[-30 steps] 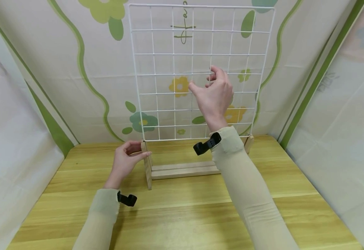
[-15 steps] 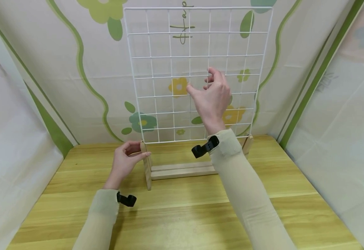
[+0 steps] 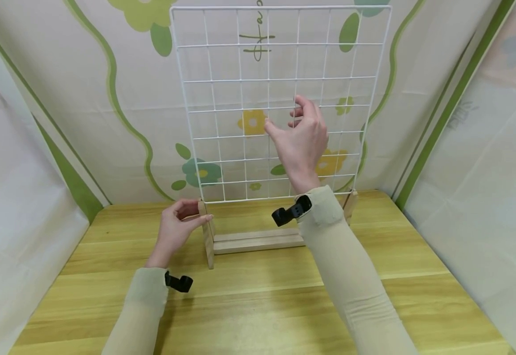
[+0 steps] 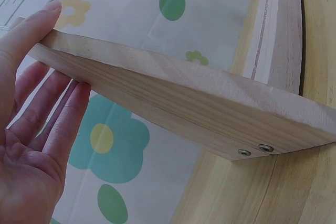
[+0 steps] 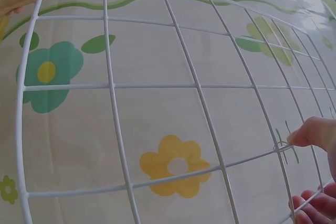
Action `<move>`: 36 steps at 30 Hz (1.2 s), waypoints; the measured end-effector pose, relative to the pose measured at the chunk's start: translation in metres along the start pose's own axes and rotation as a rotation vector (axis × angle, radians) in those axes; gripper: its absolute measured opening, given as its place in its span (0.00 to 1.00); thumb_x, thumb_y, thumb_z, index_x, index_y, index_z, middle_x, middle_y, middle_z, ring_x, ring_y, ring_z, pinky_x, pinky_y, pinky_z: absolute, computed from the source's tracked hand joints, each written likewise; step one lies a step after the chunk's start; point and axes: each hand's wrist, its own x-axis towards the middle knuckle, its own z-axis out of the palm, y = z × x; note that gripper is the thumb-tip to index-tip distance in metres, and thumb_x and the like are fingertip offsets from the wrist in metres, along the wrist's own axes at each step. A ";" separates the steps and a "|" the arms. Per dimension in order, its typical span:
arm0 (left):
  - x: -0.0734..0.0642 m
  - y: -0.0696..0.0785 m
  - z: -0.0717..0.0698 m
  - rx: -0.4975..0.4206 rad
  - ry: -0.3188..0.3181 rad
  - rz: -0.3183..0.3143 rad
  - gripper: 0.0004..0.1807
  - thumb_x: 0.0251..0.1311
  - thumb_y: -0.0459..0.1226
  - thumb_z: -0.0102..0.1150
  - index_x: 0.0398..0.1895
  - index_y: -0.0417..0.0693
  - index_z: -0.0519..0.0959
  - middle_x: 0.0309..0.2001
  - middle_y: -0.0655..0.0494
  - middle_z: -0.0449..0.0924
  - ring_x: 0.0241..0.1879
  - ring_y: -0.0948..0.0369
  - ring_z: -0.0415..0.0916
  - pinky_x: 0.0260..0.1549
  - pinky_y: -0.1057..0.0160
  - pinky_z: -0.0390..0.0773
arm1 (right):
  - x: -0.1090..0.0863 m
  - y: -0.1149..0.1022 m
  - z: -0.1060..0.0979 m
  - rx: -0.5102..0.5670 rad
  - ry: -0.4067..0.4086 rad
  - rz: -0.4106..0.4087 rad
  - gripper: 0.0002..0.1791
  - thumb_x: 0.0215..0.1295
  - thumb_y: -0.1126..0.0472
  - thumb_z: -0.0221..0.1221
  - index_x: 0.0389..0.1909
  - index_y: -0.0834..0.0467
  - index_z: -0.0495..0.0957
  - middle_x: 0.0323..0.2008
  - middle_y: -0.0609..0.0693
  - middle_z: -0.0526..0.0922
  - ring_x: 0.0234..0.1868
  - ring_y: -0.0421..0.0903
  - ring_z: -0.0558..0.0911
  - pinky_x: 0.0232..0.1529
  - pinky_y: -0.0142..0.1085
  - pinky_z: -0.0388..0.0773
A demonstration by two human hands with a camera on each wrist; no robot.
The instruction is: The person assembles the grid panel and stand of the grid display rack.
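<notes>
Mesh of white wire [image 3: 268, 108], a square-celled panel, stands almost upright across the upper middle of the head view, its lower edge at the tops of two wooden posts. Its lower left corner meets the left post [image 3: 208, 241] just left of centre; its lower right corner reaches the right post [image 3: 350, 206], partly hidden by a sleeve. Whether the wire sits inside a slot at either end cannot be told.

The left hand [image 3: 175, 229], left of centre in the frame, has its grip clamped on the upper end of the left post, thumb on one side and fingers on the other. The right hand [image 3: 304, 138], right of centre and higher up, has its grip closed on the mesh: in the right wrist view, at the lower right, the thumb presses near a wire crossing and the fingers curl at the wires below it.

Two pale strips form a crossbar [image 3: 258, 241] between the posts, low in the middle of the frame. Two screw heads [image 4: 265, 148] show near the foot of the left post, at lower right in the left wrist view. The base stands on a wood-grain desk [image 3: 262, 308] filling the bottom of the frame, with a flowered cloth [image 3: 138, 74] behind.
</notes>
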 end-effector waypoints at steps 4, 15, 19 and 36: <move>-0.003 0.006 0.001 -0.005 -0.002 0.016 0.24 0.54 0.29 0.77 0.52 0.30 0.78 0.46 0.42 0.83 0.44 0.60 0.83 0.46 0.64 0.84 | 0.002 0.000 0.000 -0.014 -0.017 0.009 0.37 0.51 0.47 0.78 0.61 0.57 0.79 0.41 0.50 0.82 0.37 0.41 0.82 0.42 0.35 0.75; 0.006 -0.022 -0.004 -0.006 0.013 0.026 0.26 0.52 0.34 0.80 0.53 0.34 0.79 0.47 0.42 0.83 0.45 0.58 0.83 0.46 0.64 0.84 | -0.011 -0.001 -0.004 0.055 0.072 -0.036 0.33 0.49 0.51 0.79 0.56 0.57 0.81 0.39 0.50 0.82 0.34 0.44 0.82 0.40 0.37 0.75; 0.006 -0.023 -0.004 -0.005 0.006 0.014 0.26 0.53 0.31 0.78 0.54 0.34 0.79 0.48 0.42 0.82 0.45 0.60 0.83 0.46 0.64 0.84 | -0.014 0.000 -0.004 0.050 0.079 -0.039 0.33 0.48 0.52 0.79 0.56 0.58 0.81 0.39 0.49 0.82 0.34 0.44 0.82 0.38 0.37 0.76; -0.006 0.003 0.001 -0.009 -0.012 -0.007 0.24 0.54 0.29 0.77 0.52 0.30 0.78 0.47 0.40 0.83 0.44 0.57 0.83 0.46 0.63 0.84 | -0.021 0.010 -0.002 0.084 0.081 -0.075 0.33 0.48 0.53 0.80 0.55 0.59 0.81 0.39 0.52 0.84 0.35 0.48 0.83 0.37 0.39 0.79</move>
